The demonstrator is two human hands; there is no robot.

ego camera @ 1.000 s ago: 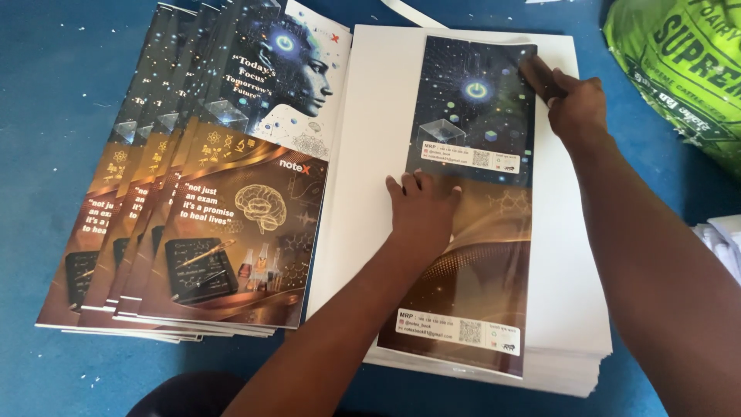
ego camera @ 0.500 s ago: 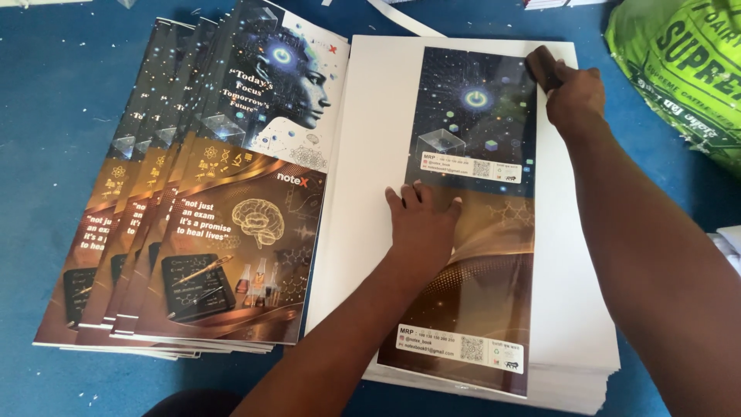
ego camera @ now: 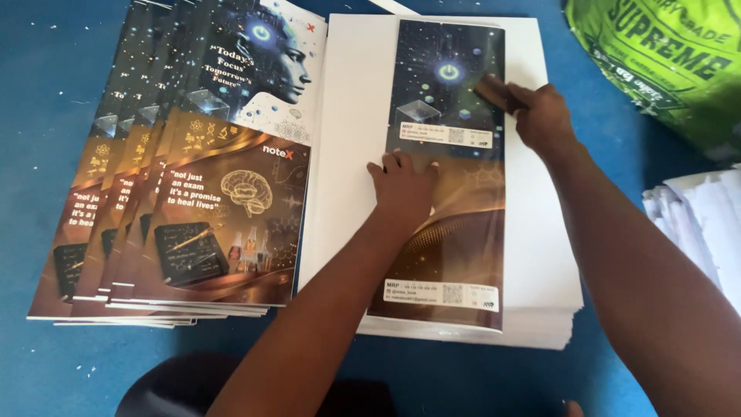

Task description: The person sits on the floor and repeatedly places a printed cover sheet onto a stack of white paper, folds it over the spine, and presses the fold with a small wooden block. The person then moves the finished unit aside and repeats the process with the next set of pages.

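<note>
A tall printed cover strip (ego camera: 444, 255), dark blue at the top and golden brown below, lies lengthwise on a stack of white sheets (ego camera: 347, 139). My left hand (ego camera: 403, 187) rests flat on the strip's middle, fingers together, pinning it down. My right hand (ego camera: 540, 116) grips a small dark brown block (ego camera: 492, 93) and presses it on the strip's upper right part. My forearms reach in from the bottom and lower right.
A fanned pile of printed booklet covers (ego camera: 208, 177) lies left of the white stack, on a blue floor (ego camera: 46, 77). A green printed sack (ego camera: 664, 62) sits at the top right. Loose white papers (ego camera: 698, 224) lie at the right edge.
My right hand has slid the brown block from the strip's top right corner down and leftward onto the blue part. My left hand has stayed pressed on the middle.
</note>
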